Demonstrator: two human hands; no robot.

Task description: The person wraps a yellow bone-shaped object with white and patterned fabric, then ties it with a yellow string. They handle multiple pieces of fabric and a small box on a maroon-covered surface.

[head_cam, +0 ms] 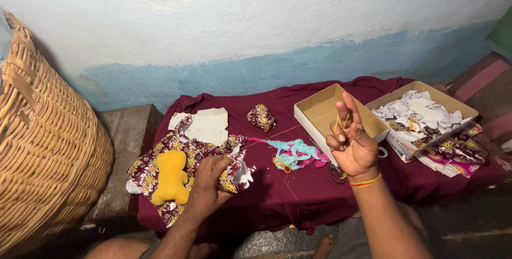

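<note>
My left hand [209,180] presses down on a piece of patterned wrapping paper [181,155] spread on a maroon cloth [298,189]. A yellow plush toy [171,178] lies on that paper just left of the hand. My right hand [352,140] is raised above the cloth with fingers curled, pinching a thin yellow thread [277,132] that stretches down left toward the paper. A bangle of yellow and red bands sits on that wrist.
A big woven basket [45,131] stands at the left. Two open cardboard boxes lie at the right, one empty [320,111], one [424,111] with crumpled paper. Coloured ribbons [296,153], scissors [336,172], and a small wrapped bundle [261,116] lie on the cloth.
</note>
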